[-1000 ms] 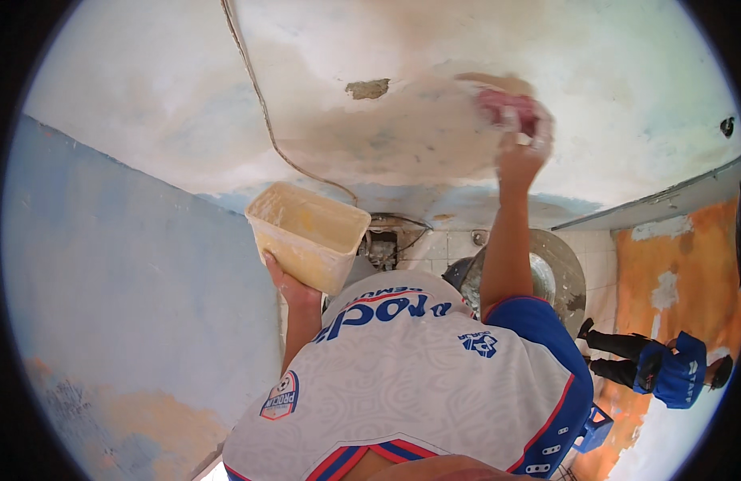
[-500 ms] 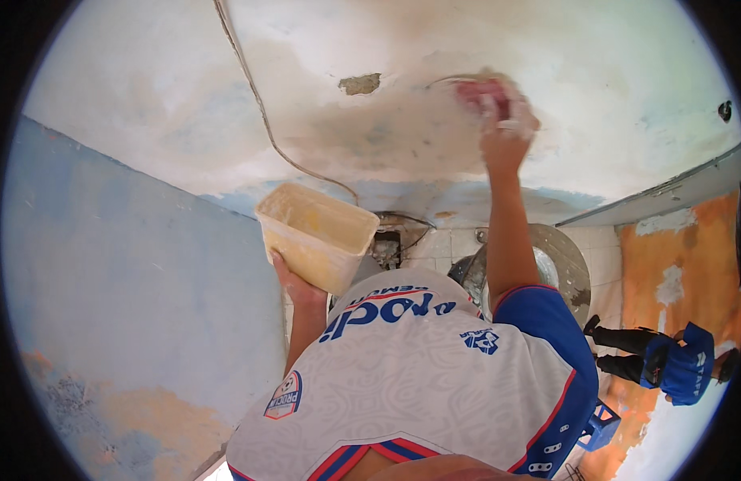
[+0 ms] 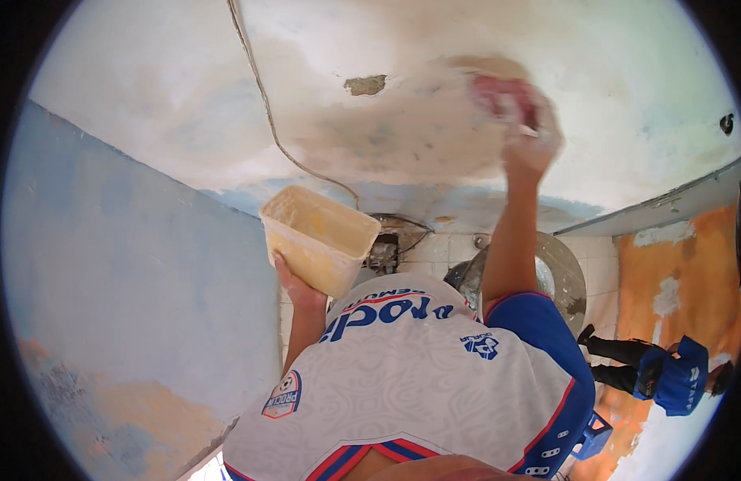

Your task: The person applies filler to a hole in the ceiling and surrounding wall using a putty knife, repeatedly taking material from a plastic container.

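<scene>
- Reddish hand tool [image 3: 489, 94], blurred, was at the smeared whitish wall [image 3: 419, 48], right of centre; I couldn't tell its exact shape.
- I saw the right hand [image 3: 532, 135] wrapped around it, fingers smudged by motion.
- Gripping the cream tub [image 3: 310, 258], the left hand [image 3: 298, 287] showed its thumb, other fingers hidden behind.
- Dark-blue lettering [image 3: 396, 311] ran upside down across the white shirt [image 3: 370, 401], partly lost in folds; a football badge [image 3: 284, 393] sat lower left.
- Pale lettering [image 3: 692, 386] marked a co-worker's blue top [image 3: 674, 394], too small for me to read surely.
</scene>
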### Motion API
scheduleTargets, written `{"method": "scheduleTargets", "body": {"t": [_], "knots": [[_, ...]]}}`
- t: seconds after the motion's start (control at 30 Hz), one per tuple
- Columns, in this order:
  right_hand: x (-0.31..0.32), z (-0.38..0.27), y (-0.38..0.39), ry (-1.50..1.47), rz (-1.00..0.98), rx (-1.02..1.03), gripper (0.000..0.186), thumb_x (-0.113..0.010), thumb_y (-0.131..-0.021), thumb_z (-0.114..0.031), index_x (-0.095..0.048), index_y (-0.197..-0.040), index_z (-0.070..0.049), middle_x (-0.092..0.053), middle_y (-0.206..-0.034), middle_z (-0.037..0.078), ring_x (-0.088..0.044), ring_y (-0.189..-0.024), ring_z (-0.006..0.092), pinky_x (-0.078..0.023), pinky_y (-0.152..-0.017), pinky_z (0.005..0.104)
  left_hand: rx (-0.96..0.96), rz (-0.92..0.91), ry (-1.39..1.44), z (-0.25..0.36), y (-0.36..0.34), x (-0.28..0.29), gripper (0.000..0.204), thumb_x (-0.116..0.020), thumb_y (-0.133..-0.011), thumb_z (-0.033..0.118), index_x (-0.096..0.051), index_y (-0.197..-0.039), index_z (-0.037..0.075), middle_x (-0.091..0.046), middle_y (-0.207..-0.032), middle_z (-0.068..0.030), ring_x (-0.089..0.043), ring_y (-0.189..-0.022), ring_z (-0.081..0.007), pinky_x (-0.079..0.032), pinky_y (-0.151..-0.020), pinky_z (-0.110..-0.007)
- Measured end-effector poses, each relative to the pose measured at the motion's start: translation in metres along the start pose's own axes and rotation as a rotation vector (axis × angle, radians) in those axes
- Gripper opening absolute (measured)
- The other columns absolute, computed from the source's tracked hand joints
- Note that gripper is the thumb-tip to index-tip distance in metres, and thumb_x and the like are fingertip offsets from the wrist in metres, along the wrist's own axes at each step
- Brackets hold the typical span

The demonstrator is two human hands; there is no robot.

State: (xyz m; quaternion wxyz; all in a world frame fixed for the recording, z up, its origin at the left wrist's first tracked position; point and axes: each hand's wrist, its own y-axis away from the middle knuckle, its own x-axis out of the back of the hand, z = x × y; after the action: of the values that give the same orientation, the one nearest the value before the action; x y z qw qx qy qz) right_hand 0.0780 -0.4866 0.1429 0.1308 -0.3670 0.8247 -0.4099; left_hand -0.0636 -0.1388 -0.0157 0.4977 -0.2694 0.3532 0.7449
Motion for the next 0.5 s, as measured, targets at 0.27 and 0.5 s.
{"method": "scheduleTargets", "body": {"t": [0.27, 0.5], "knots": [[-0.003, -0.005, -0.015, 0.055, 0.045, 0.009, 0.019, -0.069, -0.094, -0.016, -0.075, -0.110, -0.008, -0.076, -0.104, 0.011, -0.073, -0.096, 0.0282, -0.058, -0.085, 0.0374, -0.012, 0.065, -0.022, 0.003, 0.009, 0.002, 0.069, -0.036, -0.106, 0.059, -0.034, -0.157, 0.012, -0.045, -0.155, -0.0131, -0.048, -0.139, -0.0330, -0.043, -0.114, -0.050], [-0.035, 0.016, 0.012, 0.236, -0.365, 0.151, 0.024, -0.073, -0.095, -0.011, -0.071, -0.116, 0.000, -0.075, -0.108, 0.011, -0.072, -0.093, 0.0203, -0.058, -0.085, 0.0322, 0.027, 0.042, -0.015, 0.002, 0.011, 0.004, 0.069, -0.036, -0.107, 0.059, -0.034, -0.157, 0.011, -0.045, -0.154, -0.0133, -0.049, -0.138, -0.0329, -0.044, -0.113, -0.049]]}}
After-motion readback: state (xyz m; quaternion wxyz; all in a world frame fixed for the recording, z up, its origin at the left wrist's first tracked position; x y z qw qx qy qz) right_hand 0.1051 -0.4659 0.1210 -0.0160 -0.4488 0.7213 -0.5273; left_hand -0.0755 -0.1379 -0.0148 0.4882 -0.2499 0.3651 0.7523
